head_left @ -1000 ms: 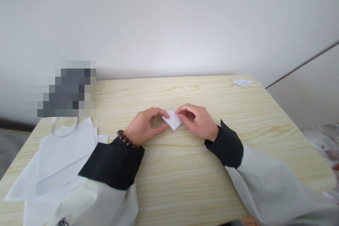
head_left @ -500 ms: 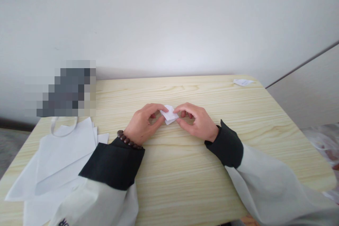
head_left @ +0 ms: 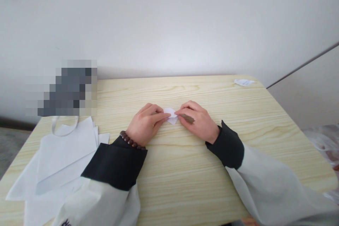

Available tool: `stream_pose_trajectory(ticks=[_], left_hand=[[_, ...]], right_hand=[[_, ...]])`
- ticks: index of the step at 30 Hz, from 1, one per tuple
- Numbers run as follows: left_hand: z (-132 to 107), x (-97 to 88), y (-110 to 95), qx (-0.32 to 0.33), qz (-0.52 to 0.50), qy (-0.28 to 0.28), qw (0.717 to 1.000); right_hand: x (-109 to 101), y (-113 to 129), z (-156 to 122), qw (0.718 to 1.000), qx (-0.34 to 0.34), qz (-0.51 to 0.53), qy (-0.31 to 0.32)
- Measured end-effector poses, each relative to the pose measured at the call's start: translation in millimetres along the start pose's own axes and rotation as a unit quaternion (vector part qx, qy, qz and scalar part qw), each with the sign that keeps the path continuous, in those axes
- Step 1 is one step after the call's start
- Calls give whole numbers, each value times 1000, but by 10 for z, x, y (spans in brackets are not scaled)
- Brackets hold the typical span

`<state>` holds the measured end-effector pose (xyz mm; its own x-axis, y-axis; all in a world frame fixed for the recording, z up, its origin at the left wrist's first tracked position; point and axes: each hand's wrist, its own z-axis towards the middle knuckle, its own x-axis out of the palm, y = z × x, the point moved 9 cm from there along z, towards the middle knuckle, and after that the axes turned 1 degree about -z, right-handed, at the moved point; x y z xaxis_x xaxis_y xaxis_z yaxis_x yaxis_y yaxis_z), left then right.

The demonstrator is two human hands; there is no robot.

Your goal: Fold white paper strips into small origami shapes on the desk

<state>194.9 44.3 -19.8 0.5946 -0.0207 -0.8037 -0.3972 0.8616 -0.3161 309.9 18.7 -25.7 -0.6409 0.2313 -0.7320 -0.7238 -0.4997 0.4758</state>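
Head view shows me the left hand (head_left: 145, 122) gripping the small folded paper (head_left: 173, 120) over the table's (head_left: 180, 176) middle, one digit lying flatter across it than half a second ago, the right hand (head_left: 203, 123) pinching its right edge, probably steadying a fold.

A white loop (head_left: 63, 135) adjoins a dark pixelated shape (head_left: 67, 93) near the wall (head_left: 169, 24).
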Motion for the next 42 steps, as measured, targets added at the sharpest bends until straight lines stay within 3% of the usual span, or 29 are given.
stream_pose_trajectory(ticks=[5,11,27,36,42], left_hand=[[-3,20,-3,6,-17,5,1000],[9,52,66,-63,-40,29,997],[15,120,102,-105,-36,68,992],[12,81,110,-126,-71,50,988],[7,109,124,-138,-42,55,988]], right_hand=[[-11,-21,10,999,21,25,7],[18,-89,34,993,76,78,35],[65,-154,27,993,111,-5,36],[92,-111,29,994,95,-40,46],[98,-132,24,992,102,-59,41]])
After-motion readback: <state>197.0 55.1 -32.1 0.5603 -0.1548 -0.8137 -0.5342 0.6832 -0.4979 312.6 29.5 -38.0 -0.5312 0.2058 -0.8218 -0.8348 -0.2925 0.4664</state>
